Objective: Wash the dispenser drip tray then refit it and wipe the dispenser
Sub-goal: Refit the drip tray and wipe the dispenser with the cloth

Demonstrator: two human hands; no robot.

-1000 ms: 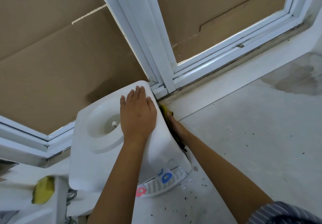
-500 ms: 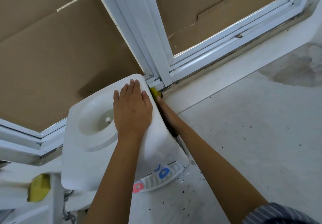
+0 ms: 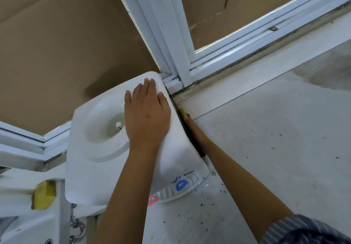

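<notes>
A white tabletop water dispenser (image 3: 91, 171) stands in the corner by the window, its round bottle well on top. My left hand (image 3: 147, 118) lies flat on its top, fingers together and spread toward the back corner. My right hand (image 3: 195, 131) is pressed against the dispenser's right side, holding a yellow sponge (image 3: 182, 111) of which only the tip shows. The white drip tray (image 3: 180, 188) sits fitted at the dispenser's front base, under the blue tap (image 3: 181, 185) and the red tap (image 3: 152, 200).
White window frames (image 3: 171, 35) with brown cardboard behind them close off the back. The pale counter (image 3: 275, 149) spreads right, strewn with small dark specks and a damp patch far right. A yellow sponge (image 3: 44, 194) lies at lower left beside a sink edge and metal fittings (image 3: 76, 226).
My right hand with the sponge has slid along the dispenser's right side, toward the back and then a little forward again. My left hand stays flat on top.
</notes>
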